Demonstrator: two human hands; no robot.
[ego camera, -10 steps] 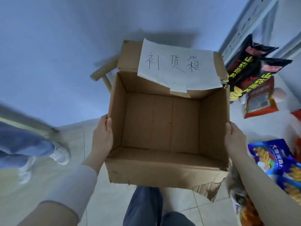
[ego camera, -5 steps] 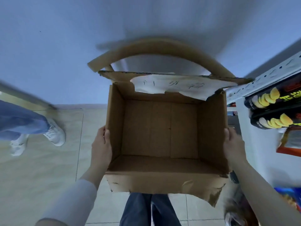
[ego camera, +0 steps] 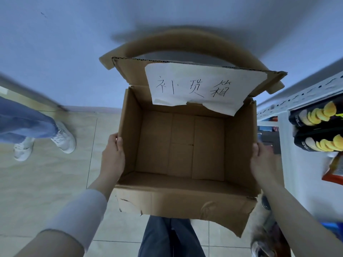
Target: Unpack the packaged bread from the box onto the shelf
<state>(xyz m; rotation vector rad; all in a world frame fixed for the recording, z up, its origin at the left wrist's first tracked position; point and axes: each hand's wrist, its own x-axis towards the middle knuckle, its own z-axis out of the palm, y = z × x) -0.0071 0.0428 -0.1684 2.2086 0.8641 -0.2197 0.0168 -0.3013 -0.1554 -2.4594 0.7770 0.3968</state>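
Observation:
I hold an open cardboard box (ego camera: 181, 197) in front of me, above my legs. Nothing lies inside it; only its bare bottom shows. A white paper label (ego camera: 200, 89) with handwritten characters is stuck on its far flap. My left hand (ego camera: 113, 158) grips the box's left wall, thumb over the rim. My right hand (ego camera: 263, 164) grips the right wall the same way. No packaged bread is visible. The white shelf (ego camera: 297, 160) stands at the right.
On the shelf lie black chip bags (ego camera: 319, 130) and an orange packet (ego camera: 334, 169). More packets show blurred at the bottom right. Another person's legs and white shoes (ego camera: 63, 138) stand on the tiled floor at the left. A wall rises behind the box.
The box has swung left, away from the shelf, and come lower and closer over the floor. Its far flap with the label has tipped back up. Both hands keep their hold.

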